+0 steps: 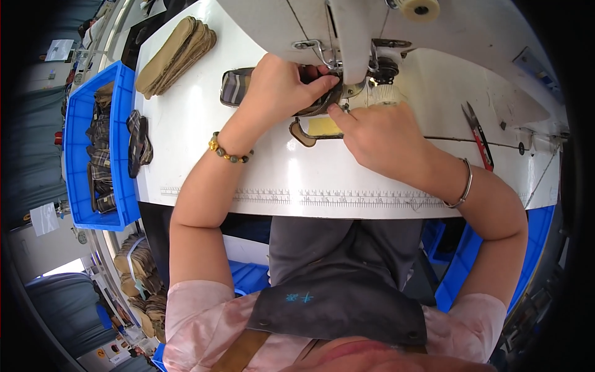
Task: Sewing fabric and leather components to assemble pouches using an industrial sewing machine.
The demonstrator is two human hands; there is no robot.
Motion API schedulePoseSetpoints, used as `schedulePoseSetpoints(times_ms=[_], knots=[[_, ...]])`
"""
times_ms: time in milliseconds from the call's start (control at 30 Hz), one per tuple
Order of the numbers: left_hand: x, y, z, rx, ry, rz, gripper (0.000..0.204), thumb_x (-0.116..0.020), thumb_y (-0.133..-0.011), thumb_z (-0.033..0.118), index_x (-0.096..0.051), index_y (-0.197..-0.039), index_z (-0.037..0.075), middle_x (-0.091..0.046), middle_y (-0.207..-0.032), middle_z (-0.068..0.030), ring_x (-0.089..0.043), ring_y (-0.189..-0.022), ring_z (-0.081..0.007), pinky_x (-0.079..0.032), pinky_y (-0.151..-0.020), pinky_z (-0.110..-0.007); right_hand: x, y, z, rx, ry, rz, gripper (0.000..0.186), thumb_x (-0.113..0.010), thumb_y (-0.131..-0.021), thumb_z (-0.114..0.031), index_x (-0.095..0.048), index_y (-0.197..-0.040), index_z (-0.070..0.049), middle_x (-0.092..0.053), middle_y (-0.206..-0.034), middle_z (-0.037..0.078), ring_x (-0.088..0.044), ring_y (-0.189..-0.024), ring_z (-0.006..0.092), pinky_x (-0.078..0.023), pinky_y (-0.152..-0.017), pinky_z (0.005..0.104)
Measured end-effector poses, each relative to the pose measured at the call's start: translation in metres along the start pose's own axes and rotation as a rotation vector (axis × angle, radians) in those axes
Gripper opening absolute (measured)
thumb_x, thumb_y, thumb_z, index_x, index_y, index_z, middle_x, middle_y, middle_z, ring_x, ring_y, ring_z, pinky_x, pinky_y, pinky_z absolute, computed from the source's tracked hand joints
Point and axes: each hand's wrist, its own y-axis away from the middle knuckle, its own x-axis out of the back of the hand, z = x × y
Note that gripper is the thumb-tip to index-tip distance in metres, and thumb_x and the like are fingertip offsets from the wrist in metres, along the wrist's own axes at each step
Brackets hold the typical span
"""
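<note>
A plaid cloth shoe upper (235, 87) with a dark edge lies on the white table, its right end at the presser foot of the sewing machine (356, 43). My left hand (280, 88) pinches the upper beside the needle area, thumb on top. My right hand (385, 133) is closed with its fingertips at the near edge of the upper, just right of my left thumb. Its curled fingers are partly hidden. Below the upper are a yellow block (323, 127) and a small brown-edged curved piece (302, 133).
Brown sole-shaped pieces (176, 56) are stacked at the far left. Plaid uppers (137, 144) lie near the left edge, beside a blue bin (129, 186) of similar pieces. Red-and-black thread snips (478, 137) lie at right. A printed ruler (359, 199) runs along the front edge.
</note>
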Motion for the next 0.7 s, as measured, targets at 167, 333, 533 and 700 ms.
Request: schedulePoseSetpoints(times_ms=[167,333,533,700], knots=[[0.0,-0.003,0.001,0.006,-0.02,-0.008,0.023,-0.082,-0.076,0.021,-0.073,-0.089,0.005,-0.069,-0.073,-0.0017,-0.063,-0.063,-0.0155,-0.051,-0.06,-0.031,0.004,-0.002,0.002,0.014,-0.103,0.013,0.034,-0.061,-0.081,-0.009,-0.07,-0.113,0.003,-0.063,-0.057,0.008,-0.064,-0.049,0.0235,-0.047,-0.044,0.0365],[-0.004,-0.003,-0.008,-0.106,-0.014,0.047,0.023,-0.082,-0.076,0.021,-0.073,-0.09,0.006,-0.069,-0.074,-0.0017,-0.063,-0.063,-0.0153,-0.051,-0.06,-0.03,0.003,-0.003,0.002,0.021,-0.117,0.026,0.034,-0.06,-0.085,-0.009,-0.07,-0.116,0.002,-0.063,-0.058,0.008,-0.064,-0.049,0.0239,-0.047,-0.044,0.0369],[-0.004,-0.003,-0.009,-0.119,-0.01,0.076,0.024,-0.082,-0.076,0.02,-0.075,-0.094,0.006,-0.071,-0.075,-0.0022,-0.063,-0.064,-0.0145,-0.052,-0.061,-0.03,0.003,-0.002,0.004,0.033,-0.123,0.057,0.028,-0.059,-0.09,-0.009,-0.071,-0.114,0.002,-0.064,-0.058,0.007,-0.064,-0.049,0.0236,-0.047,-0.044,0.0372],[0.001,-0.003,0.0,-0.024,-0.076,0.032,0.023,-0.081,-0.078,0.021,-0.076,-0.095,0.007,-0.073,-0.077,-0.003,-0.066,-0.066,-0.0153,-0.053,-0.063,-0.03,0.004,-0.002,0.004,0.01,-0.076,0.024,0.028,-0.059,-0.09,-0.009,-0.071,-0.113,0.002,-0.064,-0.06,0.008,-0.064,-0.05,0.0232,-0.048,-0.045,0.0371]])
